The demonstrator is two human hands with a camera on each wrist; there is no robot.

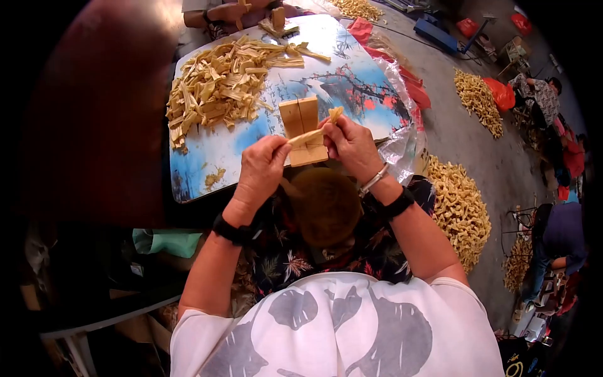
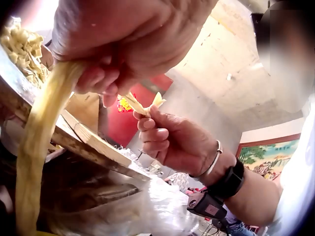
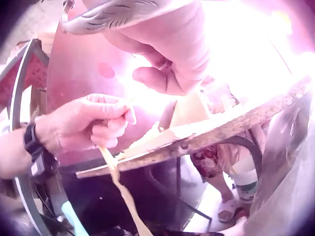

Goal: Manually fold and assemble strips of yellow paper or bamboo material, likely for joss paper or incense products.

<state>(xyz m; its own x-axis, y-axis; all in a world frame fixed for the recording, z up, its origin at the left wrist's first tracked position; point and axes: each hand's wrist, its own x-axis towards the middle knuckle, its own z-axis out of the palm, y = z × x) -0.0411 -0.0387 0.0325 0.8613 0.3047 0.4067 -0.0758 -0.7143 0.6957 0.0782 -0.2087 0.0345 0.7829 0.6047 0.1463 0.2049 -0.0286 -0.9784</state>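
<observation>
A pale yellow, flat, flexible strip (image 1: 305,137) stretches between both hands in front of the person. My left hand (image 1: 260,166) pinches it between thumb and curled fingers, and a long tail of the strip (image 2: 34,157) hangs below that hand in the left wrist view. Its other end, folded and flared at the tip (image 1: 336,114), is pinched by my right hand (image 1: 353,147). Just beyond and under the strip stands a wooden block fixture (image 1: 309,154), with a flat base and an upright slotted back, at the table's near edge. In the right wrist view the right hand's fingertips are washed out by glare.
A heap of yellow strips (image 1: 220,81) covers the left of the painted table (image 1: 333,56). Another person's hands (image 1: 229,12) work at the far edge. A brown round container (image 1: 326,207) sits below the near edge. Knotted pieces lie in a floor pile (image 1: 458,207) at right.
</observation>
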